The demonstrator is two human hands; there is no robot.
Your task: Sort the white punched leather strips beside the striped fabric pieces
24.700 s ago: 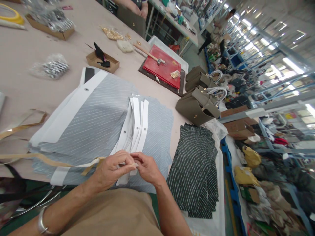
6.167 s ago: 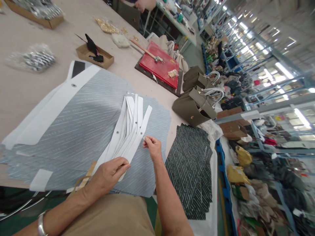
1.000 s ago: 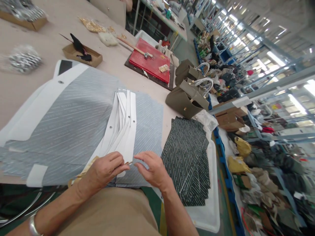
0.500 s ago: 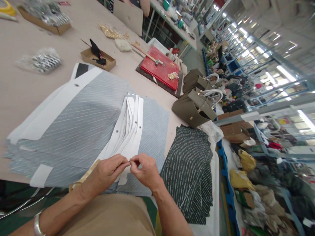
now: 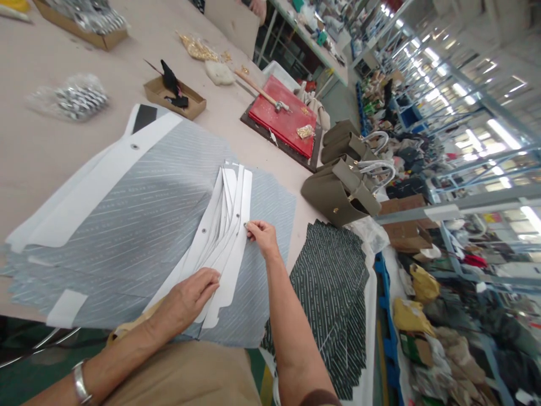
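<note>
Several long white strips [image 5: 226, 225], each with a small metal stud, lie fanned out on a stack of grey striped sheets [image 5: 147, 208]. My left hand [image 5: 188, 299] presses flat on the near ends of the strips, fingers stretched out. My right hand [image 5: 262, 235] is further along, beside the outermost strip, with fingers pinched on something too small to make out, perhaps a thin tape strip. A tan tape strip [image 5: 127, 327] curls off the table edge by my left wrist.
A dark striped stack [image 5: 333, 293] lies right of the grey sheets. Olive handbags [image 5: 342, 186], a red pad [image 5: 281, 115] with a hammer [image 5: 262, 91], a small cardboard tray [image 5: 174, 97] and bagged metal hardware [image 5: 70, 98] are on the table [image 5: 42, 146]. Another person's hand [image 5: 257, 7] shows at the far edge.
My hands, pinched together at the strips' near ends half a second ago, have parted: the right hand moved away along the outer strip, the left now lies flat on the ends.
</note>
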